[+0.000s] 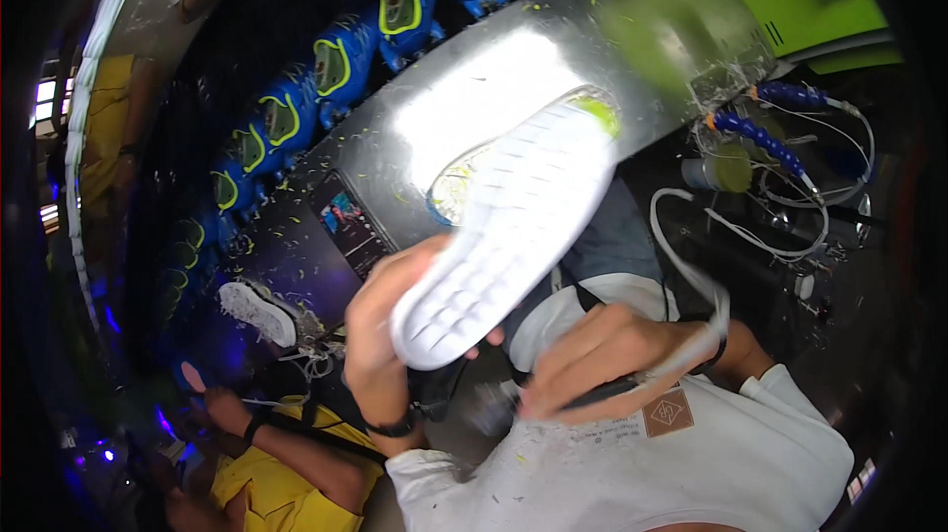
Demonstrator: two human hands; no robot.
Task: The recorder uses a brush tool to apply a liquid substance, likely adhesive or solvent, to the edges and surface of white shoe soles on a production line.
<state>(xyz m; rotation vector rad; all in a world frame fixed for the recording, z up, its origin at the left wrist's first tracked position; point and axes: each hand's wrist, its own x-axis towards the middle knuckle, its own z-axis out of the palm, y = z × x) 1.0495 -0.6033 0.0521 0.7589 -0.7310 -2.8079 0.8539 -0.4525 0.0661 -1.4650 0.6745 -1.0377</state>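
A white shoe sole [523,216] with a grooved tread slants across the middle, a yellow-green patch at its far end. Wrapped round its near end is my left hand [387,300], closed, with fingertips showing past the lower edge. My right hand [612,354] is closed on a slim dark-handled tool [600,392], just below and right of the sole and apart from it. The tool's tip is smeared by motion, so its kind is unclear. A pale cord [706,320] loops past that hand. Behind the held sole, another sole [452,191] with yellow-green scraps lies on the metal bench.
Blue moulds [344,63] with lime trim line the far side of the shiny bench [415,127]. A phone-like screen [351,221] and a white sole [259,313] lie leftward. Blue jointed hoses [760,142] stand right. A co-worker's yellow shirt [286,473] shows lower left.
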